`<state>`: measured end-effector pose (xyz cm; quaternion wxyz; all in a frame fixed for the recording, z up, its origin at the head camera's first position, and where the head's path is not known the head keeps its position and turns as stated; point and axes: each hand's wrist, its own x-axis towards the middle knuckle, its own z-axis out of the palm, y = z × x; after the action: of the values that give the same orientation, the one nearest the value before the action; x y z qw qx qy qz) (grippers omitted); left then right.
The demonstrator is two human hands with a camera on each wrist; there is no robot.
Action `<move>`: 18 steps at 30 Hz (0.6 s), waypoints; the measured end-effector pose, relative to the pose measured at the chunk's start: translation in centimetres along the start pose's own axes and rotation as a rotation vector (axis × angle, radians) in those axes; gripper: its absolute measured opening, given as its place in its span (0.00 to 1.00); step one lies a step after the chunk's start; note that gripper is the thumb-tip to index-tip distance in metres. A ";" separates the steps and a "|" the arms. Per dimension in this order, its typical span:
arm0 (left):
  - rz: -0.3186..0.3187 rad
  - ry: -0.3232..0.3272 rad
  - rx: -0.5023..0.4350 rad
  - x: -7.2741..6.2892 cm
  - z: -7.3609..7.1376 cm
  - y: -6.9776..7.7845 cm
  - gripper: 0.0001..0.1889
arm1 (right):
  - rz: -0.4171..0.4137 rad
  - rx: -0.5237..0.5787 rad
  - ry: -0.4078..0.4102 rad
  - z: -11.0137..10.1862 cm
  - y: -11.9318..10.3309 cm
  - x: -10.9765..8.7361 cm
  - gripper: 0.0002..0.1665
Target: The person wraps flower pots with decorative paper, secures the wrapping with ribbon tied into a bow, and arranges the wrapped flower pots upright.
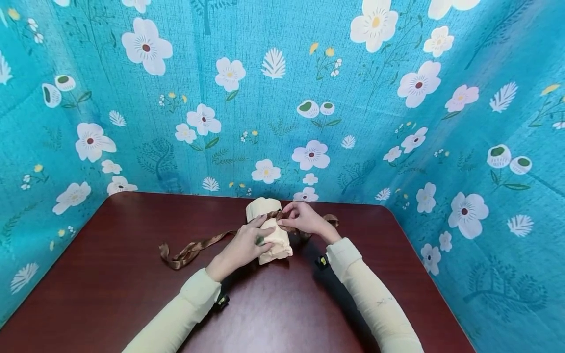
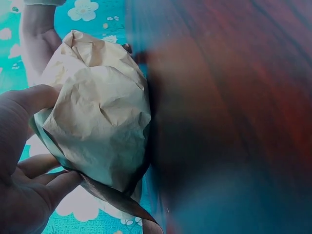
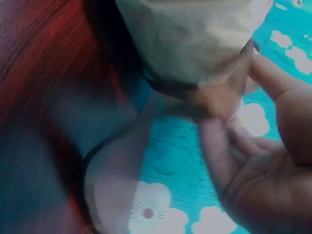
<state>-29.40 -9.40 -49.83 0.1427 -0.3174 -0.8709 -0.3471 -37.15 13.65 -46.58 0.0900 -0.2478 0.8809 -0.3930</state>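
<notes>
A crumpled cream paper package [image 1: 279,249] lies on the table, with a brown ribbon [image 1: 190,254] around its middle. My left hand [image 1: 244,243] holds the package from the left; in the left wrist view its thumb and fingers lie on two sides of the paper [image 2: 105,117], with fingertips against the ribbon [image 2: 117,201]. On the other side, my right hand [image 1: 305,218] pinches the ribbon near the top of the package. The right wrist view shows the ribbon [image 3: 219,100] blurred at the fingertips. Whether it is knotted there I cannot tell.
One loose ribbon tail stretches left across the dark red table [image 1: 110,264], and another loops to the right of my right hand. A blue flowered cloth [image 1: 265,122] hangs behind the table and along its sides.
</notes>
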 end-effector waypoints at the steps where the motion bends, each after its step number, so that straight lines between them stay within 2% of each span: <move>1: 0.001 -0.003 0.000 -0.1 0.0 0.0 0.23 | 0.005 -0.007 -0.017 0.1 0.3 0.2 0.14; 4: 0.009 -0.011 -0.007 -0.1 -0.1 0.1 0.23 | -0.013 -0.055 -0.034 0.3 1.0 0.6 0.12; 9: 0.017 0.006 -0.016 0.2 -0.2 0.2 0.23 | -0.080 -0.150 0.087 0.7 1.0 1.2 0.18; 14: 0.005 -0.017 -0.010 0.0 -0.2 0.2 0.23 | -0.091 -0.311 0.168 1.4 0.9 1.3 0.20; 18: 0.008 -0.030 -0.006 -0.1 -0.2 0.2 0.23 | -0.109 -0.427 0.271 1.7 1.1 1.4 0.17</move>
<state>-29.22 -9.49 -49.63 0.1302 -0.3265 -0.8706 -0.3441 -38.13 12.46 -48.44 -0.1044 -0.2534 0.9333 -0.2322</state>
